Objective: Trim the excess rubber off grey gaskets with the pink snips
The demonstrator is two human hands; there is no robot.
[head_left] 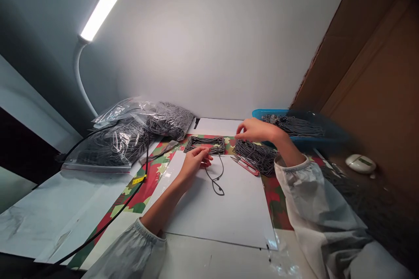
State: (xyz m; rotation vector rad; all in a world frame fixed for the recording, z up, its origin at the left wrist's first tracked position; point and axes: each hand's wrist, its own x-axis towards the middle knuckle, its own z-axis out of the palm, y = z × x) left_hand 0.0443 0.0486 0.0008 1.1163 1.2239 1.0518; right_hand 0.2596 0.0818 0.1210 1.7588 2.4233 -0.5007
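Note:
My left hand [195, 161] pinches a thin grey cord [213, 179] above a white sheet [222, 218]. The cord hangs down and crosses itself, with a small loop at its lower end. My right hand [257, 130] is raised over a bundle of grey cords [257, 155], thumb and fingertips close together. Whatever those fingertips hold, if anything, is too small to make out. Beside the bundle lie red-handled thread snips [246, 166]. Just behind my left hand, more dark cords are laid out in a rectangle [193, 140].
Clear plastic bags [114, 144] full of grey cords are heaped at the left, under a lit lamp [109, 2]. A black cable [122, 202] crosses the left side. At the right stand a blue tray [262, 113] of cords, a white oval device [360, 163] and a cardboard wall [369, 65].

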